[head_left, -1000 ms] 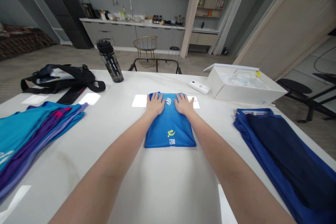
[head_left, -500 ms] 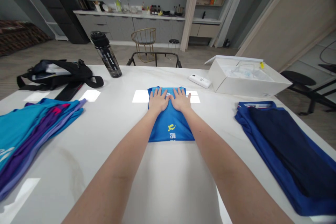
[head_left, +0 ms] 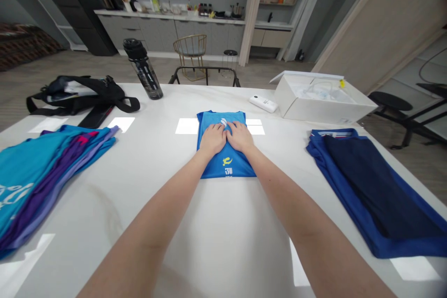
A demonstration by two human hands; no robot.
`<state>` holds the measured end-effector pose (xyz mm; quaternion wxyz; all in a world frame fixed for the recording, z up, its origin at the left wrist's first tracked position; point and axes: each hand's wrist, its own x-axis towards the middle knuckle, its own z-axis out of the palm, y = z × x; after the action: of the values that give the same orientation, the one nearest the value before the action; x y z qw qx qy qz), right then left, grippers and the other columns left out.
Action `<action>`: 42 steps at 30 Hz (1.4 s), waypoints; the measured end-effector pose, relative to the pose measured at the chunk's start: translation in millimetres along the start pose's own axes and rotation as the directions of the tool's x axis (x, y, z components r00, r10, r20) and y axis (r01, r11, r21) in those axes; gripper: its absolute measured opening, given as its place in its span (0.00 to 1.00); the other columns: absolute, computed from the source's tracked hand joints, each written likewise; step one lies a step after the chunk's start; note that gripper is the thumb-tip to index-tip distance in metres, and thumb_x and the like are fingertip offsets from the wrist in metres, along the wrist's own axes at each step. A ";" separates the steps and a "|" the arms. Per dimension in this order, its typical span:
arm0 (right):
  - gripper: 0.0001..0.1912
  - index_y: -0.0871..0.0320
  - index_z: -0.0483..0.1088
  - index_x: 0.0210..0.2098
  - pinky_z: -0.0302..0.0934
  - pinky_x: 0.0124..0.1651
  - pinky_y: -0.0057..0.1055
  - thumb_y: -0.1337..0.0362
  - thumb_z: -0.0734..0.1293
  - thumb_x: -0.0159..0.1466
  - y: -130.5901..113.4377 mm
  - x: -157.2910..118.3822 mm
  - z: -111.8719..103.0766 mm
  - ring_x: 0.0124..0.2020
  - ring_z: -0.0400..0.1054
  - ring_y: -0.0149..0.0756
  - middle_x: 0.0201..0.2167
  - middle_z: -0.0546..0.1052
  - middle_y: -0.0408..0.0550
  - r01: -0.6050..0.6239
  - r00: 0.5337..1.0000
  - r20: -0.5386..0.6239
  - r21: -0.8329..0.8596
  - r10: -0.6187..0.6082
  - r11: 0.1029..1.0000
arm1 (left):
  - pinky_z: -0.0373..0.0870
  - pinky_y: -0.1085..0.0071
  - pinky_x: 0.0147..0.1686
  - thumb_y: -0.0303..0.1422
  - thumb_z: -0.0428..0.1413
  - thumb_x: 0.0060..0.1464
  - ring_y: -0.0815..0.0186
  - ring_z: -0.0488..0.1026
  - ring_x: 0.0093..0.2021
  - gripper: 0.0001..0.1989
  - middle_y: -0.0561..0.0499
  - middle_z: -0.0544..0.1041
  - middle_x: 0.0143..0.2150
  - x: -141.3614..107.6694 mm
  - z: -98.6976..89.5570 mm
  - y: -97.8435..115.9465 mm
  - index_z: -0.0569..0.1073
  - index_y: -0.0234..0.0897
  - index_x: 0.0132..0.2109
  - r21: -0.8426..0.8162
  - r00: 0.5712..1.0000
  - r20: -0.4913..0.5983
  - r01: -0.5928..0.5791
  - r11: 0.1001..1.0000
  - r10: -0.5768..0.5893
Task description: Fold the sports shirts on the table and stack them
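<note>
"Your fingers?"
"Slightly spread, gripping nothing; my left hand [head_left: 213,139] and right hand [head_left: 240,137] lay on the blue shirt [head_left: 227,152], atop the white table [head_left: 223,223]."
"The risk?"
"Uneven pushing could have rucked the cloth."

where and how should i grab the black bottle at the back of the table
I'd wrap the fingers round the middle of the bottle, below its lid, coming in level from its right: it stands upright, tall and narrow, and the bag lies on its left.
</note>
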<state>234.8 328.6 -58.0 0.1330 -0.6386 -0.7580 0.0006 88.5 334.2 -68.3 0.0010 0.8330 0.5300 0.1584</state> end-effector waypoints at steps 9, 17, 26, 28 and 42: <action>0.20 0.60 0.72 0.51 0.60 0.52 0.42 0.67 0.51 0.74 -28.5 -22.2 -15.2 0.50 0.66 0.48 0.50 0.74 0.59 -0.007 1.000 -0.010 -0.110 0.006 0.994 | 0.68 0.59 0.52 0.27 0.41 0.68 0.53 0.71 0.54 0.17 0.38 0.75 0.54 -22.7 -13.9 19.7 0.72 0.33 0.55 0.123 1.000 -0.021 0.001 0.992 0.001; 0.24 0.61 0.64 0.65 0.50 0.67 0.41 0.61 0.55 0.73 -17.5 -55.6 -6.3 0.66 0.56 0.46 0.66 0.66 0.58 0.022 1.000 0.008 0.034 -0.022 0.999 | 0.58 0.55 0.65 0.35 0.41 0.70 0.54 0.65 0.65 0.22 0.37 0.70 0.64 -51.0 -8.1 20.6 0.69 0.32 0.63 0.000 1.000 -0.019 0.002 1.000 -0.002; 0.20 0.57 0.72 0.52 0.58 0.56 0.43 0.64 0.52 0.74 -34.4 -86.8 -20.2 0.54 0.65 0.48 0.52 0.74 0.59 -0.018 1.000 -0.013 -0.072 0.018 0.997 | 0.69 0.60 0.55 0.28 0.42 0.68 0.56 0.72 0.54 0.17 0.39 0.76 0.53 -78.0 -20.9 32.7 0.72 0.34 0.55 0.047 0.994 -0.031 -0.108 0.993 0.109; 0.21 0.57 0.71 0.57 0.58 0.58 0.41 0.64 0.52 0.74 -36.5 -93.9 -19.2 0.56 0.64 0.47 0.55 0.73 0.58 -0.034 0.999 -0.027 -0.049 0.033 0.998 | 0.68 0.60 0.56 0.28 0.42 0.68 0.57 0.72 0.55 0.17 0.40 0.76 0.53 -82.4 -20.3 34.1 0.73 0.33 0.55 0.018 0.993 -0.014 -0.119 0.993 0.119; 0.36 0.60 0.46 0.75 0.31 0.74 0.49 0.47 0.48 0.75 -10.1 -132.6 -26.9 0.76 0.38 0.43 0.75 0.46 0.52 0.137 0.970 0.202 0.012 -0.136 0.991 | 0.41 0.48 0.72 0.55 0.37 0.68 0.55 0.45 0.76 0.35 0.48 0.49 0.77 -123.4 -39.8 23.0 0.51 0.48 0.74 -0.027 0.968 0.196 -0.155 0.988 0.157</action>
<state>250.3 193.9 -56.9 0.0543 -0.5817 -0.8097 0.0555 50.3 208.5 -59.0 0.0456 0.8837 0.4592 0.0776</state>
